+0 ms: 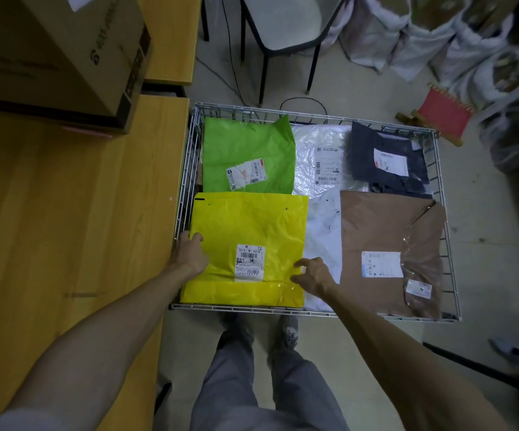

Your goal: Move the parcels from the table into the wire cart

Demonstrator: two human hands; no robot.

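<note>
The hands meet at the yellow parcel. The left hand holds its left edge, thumb laid on top and the other fingers out of sight below the edge. The right hand sits at the parcel's right edge with its fingers bent and spread, tips on the plastic. Whether it actually pinches the parcel cannot be told.

The yellow parcel lies flat in the near left corner of the wire cart, label up, its near edge against the cart's front rail. Behind it, in the far left corner, lies a green parcel. Beside that is a clear plastic parcel, and a dark parcel is in the far right corner. A brown parcel fills the near right corner. Between it and the yellow one a white parcel shows, partly covered by both.

The cart stands on the floor just beside the wooden tabletop, which is to the person's left. A large cardboard box rests at its far end. Beyond the cart stand a chair and a heap of white sacks.
</note>
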